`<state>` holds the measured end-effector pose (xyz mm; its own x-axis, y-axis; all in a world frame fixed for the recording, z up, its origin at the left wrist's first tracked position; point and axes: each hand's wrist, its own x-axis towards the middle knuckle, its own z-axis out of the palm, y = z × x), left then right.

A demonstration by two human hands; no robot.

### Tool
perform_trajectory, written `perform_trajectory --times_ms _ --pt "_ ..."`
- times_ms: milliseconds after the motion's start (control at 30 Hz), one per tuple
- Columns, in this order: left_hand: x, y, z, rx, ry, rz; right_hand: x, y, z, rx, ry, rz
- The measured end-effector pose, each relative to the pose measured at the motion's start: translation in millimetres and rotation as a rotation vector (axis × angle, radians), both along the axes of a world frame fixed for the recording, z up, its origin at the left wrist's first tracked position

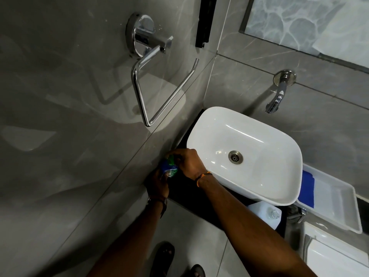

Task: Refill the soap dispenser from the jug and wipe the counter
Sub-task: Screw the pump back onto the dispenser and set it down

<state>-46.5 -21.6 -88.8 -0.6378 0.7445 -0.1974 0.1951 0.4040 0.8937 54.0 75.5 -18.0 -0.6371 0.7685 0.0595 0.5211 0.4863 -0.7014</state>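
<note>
Where the dark surface (pixel 191 198) meets the grey tiled wall (pixel 69 136), a small soap dispenser (pixel 170 168) with a blue label and a green top stands upright, just left of the white basin (pixel 201 124). The left hand (pixel 158 184) grips the dispenser low on its body, fingers curled round it from the wall side. The right hand (pixel 188 161) comes over from the basin side, and its bent fingers close on the green top, hiding most of it. Both wrists wear bands.

A pale, see-through jug (pixel 261 211) with a screw cap shows below the basin's front rim, well apart from the dispenser; whether it stands on the surface cannot be told. To the right of the basin a white tray (pixel 339 208) holds a folded blue cloth (pixel 307 189) at its near end. A chrome tap (pixel 278 96) juts from the wall behind the basin, and a chrome towel ring (pixel 159 82) hangs on the side wall above the dispenser. Two dark sandals (pixel 164 256) show on the floor (pixel 189 236) below.
</note>
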Motion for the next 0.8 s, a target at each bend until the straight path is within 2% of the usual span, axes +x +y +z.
perform_trajectory --times_ms 533,800 --pt "-2 -2 -8 -0.005 0.033 -0.007 3 -8 -7 0.021 -0.003 -0.024" --pt "-4 -13 -5 0.022 -0.014 -0.026 7 -12 -2 -0.054 0.020 -0.086"
